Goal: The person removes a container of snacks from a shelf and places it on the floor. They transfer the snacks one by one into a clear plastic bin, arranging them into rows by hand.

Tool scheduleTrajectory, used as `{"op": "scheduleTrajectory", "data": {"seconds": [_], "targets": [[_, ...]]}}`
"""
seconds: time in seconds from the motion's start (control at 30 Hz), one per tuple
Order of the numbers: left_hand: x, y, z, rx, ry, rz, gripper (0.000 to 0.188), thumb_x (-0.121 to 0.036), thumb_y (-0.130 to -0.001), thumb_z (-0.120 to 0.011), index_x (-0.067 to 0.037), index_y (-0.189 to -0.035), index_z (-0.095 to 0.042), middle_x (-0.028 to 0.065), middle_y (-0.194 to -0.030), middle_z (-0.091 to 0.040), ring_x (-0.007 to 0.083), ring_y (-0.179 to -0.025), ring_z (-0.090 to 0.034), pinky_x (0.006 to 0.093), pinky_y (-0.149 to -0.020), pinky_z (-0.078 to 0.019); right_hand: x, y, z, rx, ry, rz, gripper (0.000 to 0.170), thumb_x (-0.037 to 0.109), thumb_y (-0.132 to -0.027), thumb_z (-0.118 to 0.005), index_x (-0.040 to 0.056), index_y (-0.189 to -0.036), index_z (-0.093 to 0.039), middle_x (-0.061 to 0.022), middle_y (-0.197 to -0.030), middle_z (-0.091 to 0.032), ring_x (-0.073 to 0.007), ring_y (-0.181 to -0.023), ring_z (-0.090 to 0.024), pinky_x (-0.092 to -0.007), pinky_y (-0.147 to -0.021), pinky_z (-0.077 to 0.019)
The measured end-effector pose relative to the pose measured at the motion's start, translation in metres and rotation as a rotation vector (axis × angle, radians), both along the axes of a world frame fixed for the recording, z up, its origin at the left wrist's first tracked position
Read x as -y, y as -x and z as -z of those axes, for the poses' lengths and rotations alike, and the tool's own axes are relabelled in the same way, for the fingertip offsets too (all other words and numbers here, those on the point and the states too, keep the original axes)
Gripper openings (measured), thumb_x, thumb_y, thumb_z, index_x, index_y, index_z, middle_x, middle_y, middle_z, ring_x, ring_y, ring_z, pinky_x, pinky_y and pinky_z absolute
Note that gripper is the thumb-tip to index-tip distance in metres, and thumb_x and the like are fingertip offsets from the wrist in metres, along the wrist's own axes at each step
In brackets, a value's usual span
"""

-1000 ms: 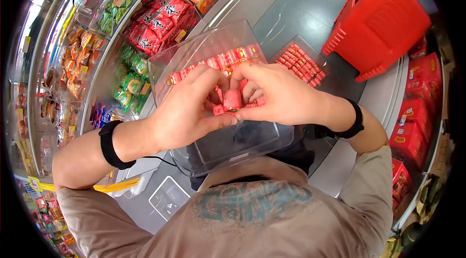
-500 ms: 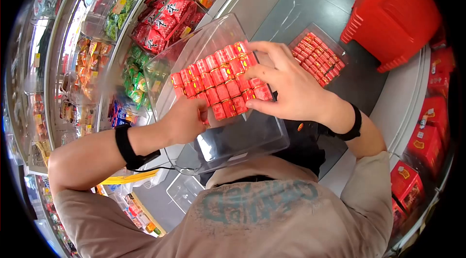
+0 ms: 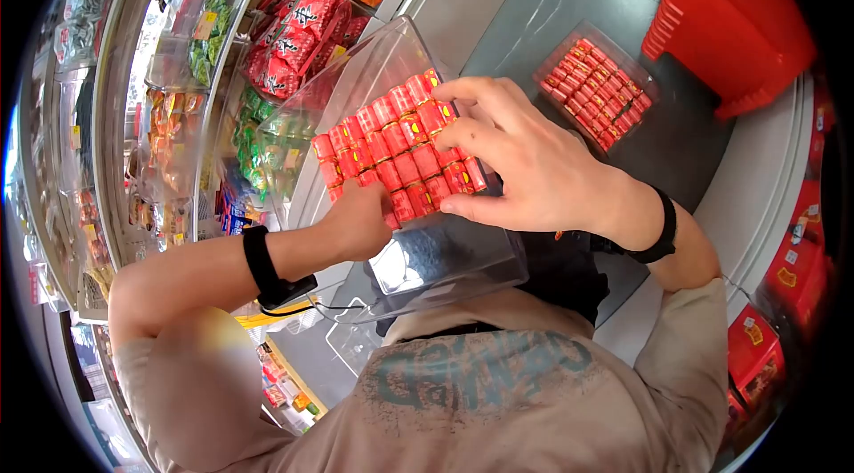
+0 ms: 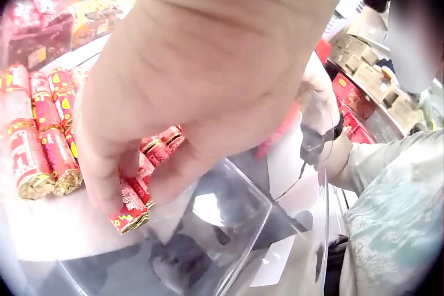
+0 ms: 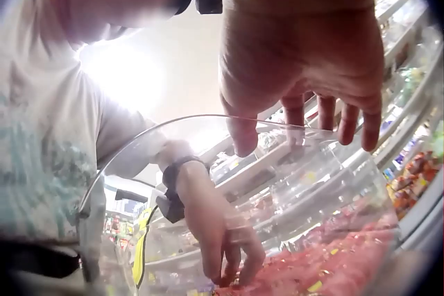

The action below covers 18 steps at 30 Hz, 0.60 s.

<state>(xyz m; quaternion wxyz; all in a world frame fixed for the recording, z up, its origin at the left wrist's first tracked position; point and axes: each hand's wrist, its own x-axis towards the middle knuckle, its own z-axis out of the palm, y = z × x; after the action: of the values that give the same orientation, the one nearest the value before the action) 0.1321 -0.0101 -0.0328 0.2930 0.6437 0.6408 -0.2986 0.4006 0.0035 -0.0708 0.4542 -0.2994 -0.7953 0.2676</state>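
Observation:
Red-wrapped candy rolls [image 3: 400, 140] with gold ends stand in tidy rows in a clear plastic box [image 3: 463, 255], held in front of the body. At the near edge of the rows, my left hand [image 3: 360, 217] pinches one red candy roll [image 4: 130, 218] between thumb and fingers. My right hand [image 3: 534, 153] spreads over the right end of the rows, fingertips at the outer rolls and thumb low by the front row. Seen through the clear wall in the right wrist view, the left hand [image 5: 218, 230] reaches down to the rolls.
A second clear box of similar rolls [image 3: 598, 91] sits on the dark grey surface [image 3: 498, 51] beyond the right hand. Near it is a red plastic basket [image 3: 725, 24]. Shelves with bagged snacks [image 3: 298, 42] line the left; red cartons [image 3: 756, 348] stand at right.
Both hands were together around one roll; they have since parted. The left hand has gone down to the near row, and the right has moved to the right end of the rows.

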Motion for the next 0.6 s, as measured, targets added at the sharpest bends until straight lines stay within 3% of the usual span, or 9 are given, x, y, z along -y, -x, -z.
{"op": "scheduleTrajectory", "data": {"seconds": [0.1, 0.4, 0.5, 0.6], "targets": [[0.002, 0.006, 0.01, 0.096, -0.211, -0.037, 0.031, -0.007, -0.075, -0.073, -0.001, -0.103, -0.061, 0.017, -0.096, -0.065, 0.0312, -0.094, -0.063, 0.0391, -0.081, -0.0511, -0.001, -0.001, 0.0, -0.023, 0.029, -0.001, 0.04, 0.029, -0.073, -0.081, 0.0048, -0.099, -0.063, -0.0132, -0.129, -0.052, -0.0364, -0.118, -0.055, -0.0465, -0.094, -0.0478], [-0.02, 0.0, -0.026, 0.202, -0.005, -0.327, 0.026, -0.002, -0.075, -0.069, -0.001, -0.099, -0.058, 0.0092, -0.095, -0.063, 0.0167, -0.087, -0.06, 0.0302, -0.077, -0.0495, -0.003, 0.003, 0.006, -0.107, 0.088, -0.02, 0.037, 0.027, -0.074, -0.081, 0.0037, -0.097, -0.064, -0.0137, -0.132, -0.052, -0.0349, -0.121, -0.054, -0.0435, -0.095, -0.048], [-0.03, -0.006, -0.056, 0.338, 0.03, -0.404, 0.025, -0.002, -0.079, -0.066, 0.0, -0.103, -0.059, 0.0078, -0.097, -0.063, 0.0162, -0.088, -0.061, 0.0292, -0.079, -0.0492, -0.003, 0.0, 0.006, -0.056, 0.1, -0.046, 0.046, 0.026, -0.076, -0.081, 0.0036, -0.11, -0.061, -0.0156, -0.133, -0.051, -0.0351, -0.123, -0.053, -0.0429, -0.096, -0.0479], [-0.035, -0.014, -0.107, 0.611, -0.011, -0.461, 0.026, -0.005, -0.083, -0.066, 0.0, -0.108, -0.059, 0.0089, -0.1, -0.063, 0.0182, -0.092, -0.063, 0.0293, -0.083, -0.0501, 0.004, 0.004, 0.004, -0.049, 0.225, 0.094, 0.059, 0.027, -0.079, -0.079, 0.0038, -0.126, -0.052, -0.0165, -0.126, -0.056, -0.0331, -0.115, -0.059, -0.0433, -0.091, -0.0509]]}}
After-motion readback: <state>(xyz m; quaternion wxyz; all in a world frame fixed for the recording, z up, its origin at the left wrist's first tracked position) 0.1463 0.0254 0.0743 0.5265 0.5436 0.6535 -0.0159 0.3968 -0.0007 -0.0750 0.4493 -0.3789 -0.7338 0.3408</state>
